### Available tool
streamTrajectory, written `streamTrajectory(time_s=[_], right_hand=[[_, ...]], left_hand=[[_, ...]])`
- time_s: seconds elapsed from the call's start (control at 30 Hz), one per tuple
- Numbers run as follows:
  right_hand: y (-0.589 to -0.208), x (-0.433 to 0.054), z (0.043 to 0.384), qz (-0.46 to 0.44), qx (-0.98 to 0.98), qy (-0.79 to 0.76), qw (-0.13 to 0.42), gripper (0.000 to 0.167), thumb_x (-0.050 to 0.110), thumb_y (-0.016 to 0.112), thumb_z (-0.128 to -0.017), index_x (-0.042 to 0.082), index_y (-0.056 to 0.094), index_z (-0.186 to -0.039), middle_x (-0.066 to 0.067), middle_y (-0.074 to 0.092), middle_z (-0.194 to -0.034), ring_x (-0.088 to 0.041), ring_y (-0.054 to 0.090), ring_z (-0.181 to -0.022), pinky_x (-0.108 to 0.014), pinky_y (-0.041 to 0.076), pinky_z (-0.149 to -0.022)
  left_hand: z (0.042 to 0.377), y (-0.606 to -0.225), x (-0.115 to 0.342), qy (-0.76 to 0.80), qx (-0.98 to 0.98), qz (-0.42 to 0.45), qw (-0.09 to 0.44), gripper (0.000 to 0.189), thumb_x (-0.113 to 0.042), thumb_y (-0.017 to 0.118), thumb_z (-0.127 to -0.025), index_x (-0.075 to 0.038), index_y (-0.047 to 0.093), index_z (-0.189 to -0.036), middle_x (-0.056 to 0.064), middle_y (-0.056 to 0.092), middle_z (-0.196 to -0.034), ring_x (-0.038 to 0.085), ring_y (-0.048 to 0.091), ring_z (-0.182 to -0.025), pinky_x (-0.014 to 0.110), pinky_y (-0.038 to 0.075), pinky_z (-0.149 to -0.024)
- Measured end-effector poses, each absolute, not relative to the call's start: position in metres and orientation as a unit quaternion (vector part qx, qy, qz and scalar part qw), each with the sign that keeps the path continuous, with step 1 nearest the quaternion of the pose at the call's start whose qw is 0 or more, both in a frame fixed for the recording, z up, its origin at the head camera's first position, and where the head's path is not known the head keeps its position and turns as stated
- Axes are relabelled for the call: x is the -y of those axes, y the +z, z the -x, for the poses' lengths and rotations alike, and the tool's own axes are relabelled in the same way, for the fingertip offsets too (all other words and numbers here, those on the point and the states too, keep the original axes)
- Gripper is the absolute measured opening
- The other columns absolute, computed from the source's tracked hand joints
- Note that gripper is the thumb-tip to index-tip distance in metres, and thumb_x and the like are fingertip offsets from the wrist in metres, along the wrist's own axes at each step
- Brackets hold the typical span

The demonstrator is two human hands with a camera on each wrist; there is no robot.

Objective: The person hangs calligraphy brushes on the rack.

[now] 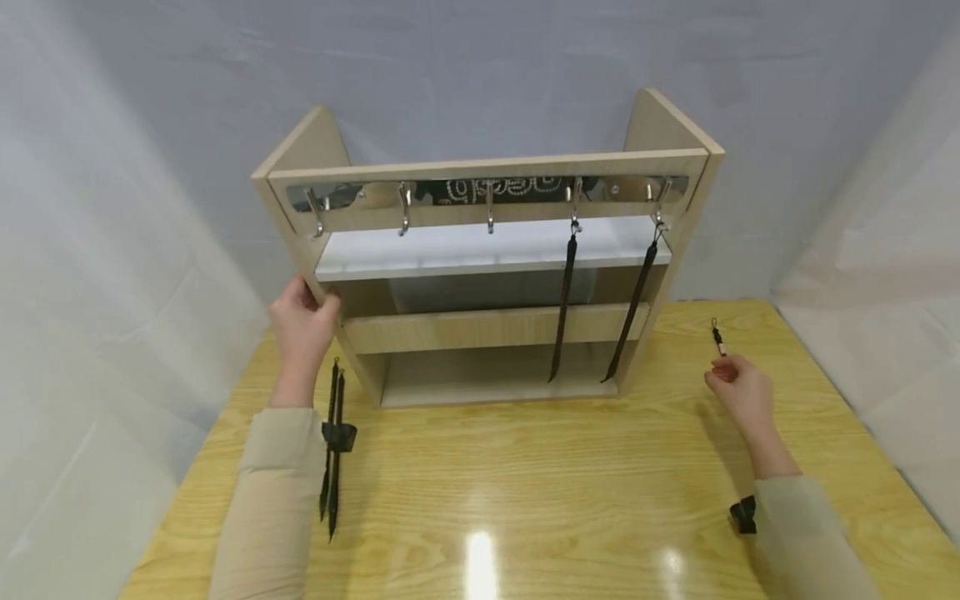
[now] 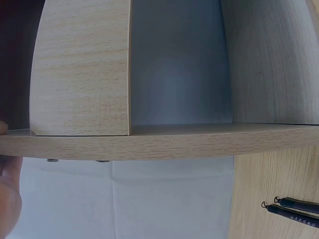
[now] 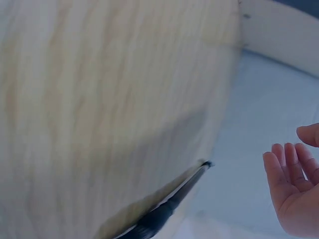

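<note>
My left hand (image 1: 303, 325) grips the left side panel of a wooden shelf unit (image 1: 495, 329), thumb and fingers on opposite faces of the board. In the left wrist view that panel's edge (image 2: 174, 142) crosses the picture, and part of the hand shows at the left border. On the right of the table lies a dark calligraphy brush (image 1: 717, 340) with a loop at its end. My right hand (image 1: 742, 396) hovers over it and hides its lower part. The right wrist view shows the brush (image 3: 154, 216) apart from the hand (image 3: 296, 194), whose fingers are loosely bent, thumb away from them.
A metal strip (image 1: 450, 192) with several hooks runs along the unit's top. Two dark brushes, one inner (image 1: 564, 300) and one outer (image 1: 633, 308), hang from its right hooks. Two more brushes (image 1: 333, 492) lie beside my left forearm. Pale sheeting (image 1: 480, 67) surrounds the table (image 1: 525, 483).
</note>
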State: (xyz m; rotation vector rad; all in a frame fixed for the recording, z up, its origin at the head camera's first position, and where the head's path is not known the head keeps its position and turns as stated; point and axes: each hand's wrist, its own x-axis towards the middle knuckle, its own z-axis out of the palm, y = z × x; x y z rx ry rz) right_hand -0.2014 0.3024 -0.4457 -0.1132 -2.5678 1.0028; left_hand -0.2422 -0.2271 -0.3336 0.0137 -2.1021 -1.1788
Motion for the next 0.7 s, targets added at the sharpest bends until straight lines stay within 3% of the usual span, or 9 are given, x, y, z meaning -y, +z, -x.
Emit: streamTrajectory(time_s=[0.13, 0.27, 0.47, 0.7], right_hand=[[-0.453, -0.314, 0.204, 0.051, 0.92, 0.346, 0.176, 0.023, 0.003, 0.057, -0.08, -0.013, 0.056, -0.096, -0.028, 0.059, -0.086, -0.038, 0.056, -0.076, -0.028, 0.047, -0.057], [-0.456, -0.322, 0.203, 0.069, 0.925, 0.34, 0.154, 0.025, 0.005, 0.055, -0.081, -0.014, 0.054, -0.097, -0.029, 0.058, -0.088, -0.041, 0.056, -0.08, -0.043, 0.048, -0.064], [-0.46, -0.334, 0.204, 0.098, 0.929, 0.338, 0.11, 0.031, 0.01, 0.053, -0.083, -0.014, 0.052, -0.103, -0.028, 0.057, -0.092, -0.04, 0.054, -0.082, -0.04, 0.048, -0.062], [-0.466, -0.343, 0.204, 0.115, 0.931, 0.333, 0.092, 0.031, 0.011, 0.053, -0.084, -0.013, 0.052, -0.101, -0.026, 0.056, -0.089, -0.032, 0.053, -0.071, -0.03, 0.044, -0.052]], left_hand=[[0.241, -0.334, 0.226, -0.465, 0.812, -0.006, 0.352, 0.022, 0.003, 0.055, -0.075, 0.007, 0.06, -0.096, 0.019, 0.064, -0.088, 0.022, 0.06, -0.075, 0.016, 0.049, -0.062], [0.24, -0.333, 0.226, -0.464, 0.812, -0.007, 0.355, 0.022, 0.003, 0.055, -0.075, 0.007, 0.06, -0.096, 0.02, 0.064, -0.088, 0.023, 0.06, -0.075, 0.015, 0.048, -0.061], [0.241, -0.333, 0.226, -0.458, 0.815, -0.01, 0.356, 0.022, 0.003, 0.055, -0.075, 0.007, 0.061, -0.096, 0.02, 0.064, -0.089, 0.024, 0.061, -0.075, 0.017, 0.049, -0.062], [0.241, -0.333, 0.227, -0.462, 0.814, -0.003, 0.352, 0.023, 0.003, 0.055, -0.076, 0.007, 0.06, -0.098, 0.019, 0.064, -0.09, 0.023, 0.06, -0.075, 0.018, 0.05, -0.062]])
